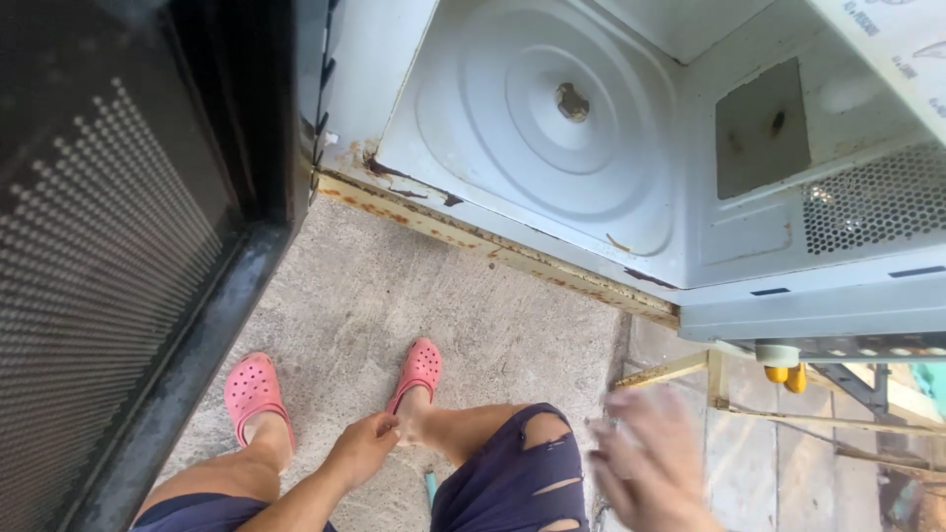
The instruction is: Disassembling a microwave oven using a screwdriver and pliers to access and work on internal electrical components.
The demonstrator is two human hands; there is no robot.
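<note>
Open microwave [631, 148] sits at the counter [788, 399] edge, black door [108, 266] swung wide to the left, cavity empty: no turntable plate, only the bare drive hub [572, 101] in the middle of the floor pan.

Left hand [363, 448] hangs low between the knees, fingers loosely curled, holding nothing. Right hand [645, 463] is motion-blurred near the right knee; looks spread, but I cannot tell for sure whether it's gripping anything. Both are well apart from the oven.

Risks as I read them:
- Rusted front sill [493, 246], flaking paint and corroded seam. Likely sharp; a bare hand dragged across it could get cut.
- Door juts out at leg height; standing up or leaning in could knock it and strain the hinge.
- Feet in open pink clogs [251, 389] directly below on the concrete floor [414, 305]; if the unit shifts off its frame, toes are exposed.
- Rust inside the cavity suggests a compromised shell, so powering it could arc.
</note>
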